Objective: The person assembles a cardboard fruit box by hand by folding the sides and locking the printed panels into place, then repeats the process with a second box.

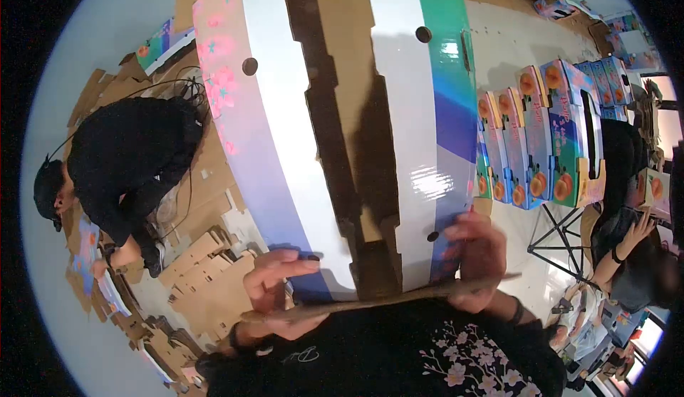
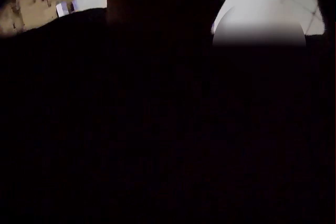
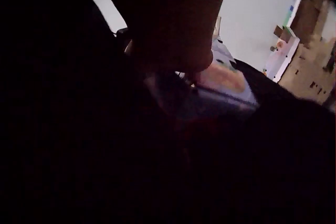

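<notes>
A long printed cardboard box [image 1: 285, 147] fills the middle of the head view, its two white flaps apart over a brown inside. At its near end, a brown cardboard flap [image 1: 385, 301] sticks out towards the person's black shirt. The left hand [image 1: 281, 294] grips the near left corner, fingers on the printed side and flap. At the near right corner the right hand [image 1: 479, 261] grips the box and flap in the same way. The left wrist view is almost wholly dark. In the right wrist view, part of the hand [image 3: 173, 50] shows dimly against printed cardboard [image 3: 226, 82].
Printed boxes with peach pictures [image 1: 563, 133] stand in a row at the right on a black-legged stand [image 1: 559, 240]. A person in black [image 1: 132, 155] crouches at the left among flat cardboard pieces [image 1: 206, 276]. Another person [image 1: 641, 269] is at the far right.
</notes>
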Motion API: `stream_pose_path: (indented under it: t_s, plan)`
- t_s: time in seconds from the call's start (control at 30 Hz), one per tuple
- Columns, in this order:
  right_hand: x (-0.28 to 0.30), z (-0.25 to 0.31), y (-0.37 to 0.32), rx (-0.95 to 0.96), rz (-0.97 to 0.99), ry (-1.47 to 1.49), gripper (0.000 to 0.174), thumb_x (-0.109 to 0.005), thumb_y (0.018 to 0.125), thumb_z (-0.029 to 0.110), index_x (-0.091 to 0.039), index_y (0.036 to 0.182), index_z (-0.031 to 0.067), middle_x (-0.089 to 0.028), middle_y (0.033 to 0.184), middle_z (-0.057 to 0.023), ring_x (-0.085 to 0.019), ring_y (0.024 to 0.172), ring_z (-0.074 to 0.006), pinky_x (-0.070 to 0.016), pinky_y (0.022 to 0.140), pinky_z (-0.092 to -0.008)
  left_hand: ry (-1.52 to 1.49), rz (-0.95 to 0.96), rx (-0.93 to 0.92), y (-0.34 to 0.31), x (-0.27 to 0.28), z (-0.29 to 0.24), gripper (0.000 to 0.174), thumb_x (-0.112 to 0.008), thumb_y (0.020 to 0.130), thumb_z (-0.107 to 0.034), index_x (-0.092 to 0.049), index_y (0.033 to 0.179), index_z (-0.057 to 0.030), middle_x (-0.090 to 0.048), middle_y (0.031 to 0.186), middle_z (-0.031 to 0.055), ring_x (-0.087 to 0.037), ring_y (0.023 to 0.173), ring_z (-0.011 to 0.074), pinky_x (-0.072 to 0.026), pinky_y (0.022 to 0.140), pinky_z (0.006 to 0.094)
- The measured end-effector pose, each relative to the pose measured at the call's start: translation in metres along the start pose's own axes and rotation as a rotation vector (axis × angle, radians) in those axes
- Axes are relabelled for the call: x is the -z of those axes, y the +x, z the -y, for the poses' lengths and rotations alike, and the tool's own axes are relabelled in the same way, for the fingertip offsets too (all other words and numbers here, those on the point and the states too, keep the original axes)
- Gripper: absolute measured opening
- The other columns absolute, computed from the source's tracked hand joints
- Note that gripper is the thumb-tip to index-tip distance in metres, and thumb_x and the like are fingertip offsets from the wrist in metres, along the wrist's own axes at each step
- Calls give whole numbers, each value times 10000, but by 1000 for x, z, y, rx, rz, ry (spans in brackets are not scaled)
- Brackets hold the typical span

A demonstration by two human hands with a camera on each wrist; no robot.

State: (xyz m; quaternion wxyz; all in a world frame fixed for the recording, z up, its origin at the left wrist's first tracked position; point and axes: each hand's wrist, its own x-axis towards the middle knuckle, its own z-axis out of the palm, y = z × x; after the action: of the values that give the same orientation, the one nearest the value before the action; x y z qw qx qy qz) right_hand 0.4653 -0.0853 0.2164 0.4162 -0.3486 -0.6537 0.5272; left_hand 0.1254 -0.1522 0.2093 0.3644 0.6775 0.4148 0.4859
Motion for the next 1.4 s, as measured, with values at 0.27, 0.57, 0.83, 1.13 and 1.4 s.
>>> stream_pose_path:
  t_s: [0.27,0.57,0.83,1.13,1.4]
  plan:
    - [-30,-6,18,88,-553,-225,710,-639,932,409,-379,1411,-46,-436,1348,-221,-495,1230,-326,-463,1008,-458,-13,-697,47,10,-52,10,1096,-776,815,-350,-48,1561,-9,-387,1485,266,-422,1350,351,-293,1150,470]
    - [-25,3,26,-50,-368,-394,610,-323,1047,444,-549,1333,-45,-451,1394,-184,-568,1040,-177,-502,835,-293,125,-589,257,1,-40,8,750,-357,1030,-533,-343,1480,67,-199,1612,278,-260,1481,363,-222,1195,508]
    - [-28,5,33,-187,-388,-114,653,-455,1023,428,-397,1479,-35,-399,1506,-175,-517,1203,-218,-442,985,-343,130,-508,468,7,-32,3,755,-263,1060,-534,-295,1518,65,-238,1603,268,-266,1484,351,-196,1200,449]
    - [-22,3,57,-372,-326,-45,582,-498,1019,271,-357,1487,-44,-412,1485,-175,-406,1371,-265,-283,1154,-390,-90,-549,501,39,-31,2,745,-364,1058,-449,-116,1585,16,-177,1634,188,-244,1481,287,-188,1202,413]
    - [3,19,79,298,-111,-976,503,-605,917,227,-534,1395,86,-441,1487,-199,-385,1382,-360,-244,1172,-524,716,-237,15,49,11,3,623,-524,946,-281,-385,1501,-34,-368,1557,173,-293,1466,320,-201,1192,483]
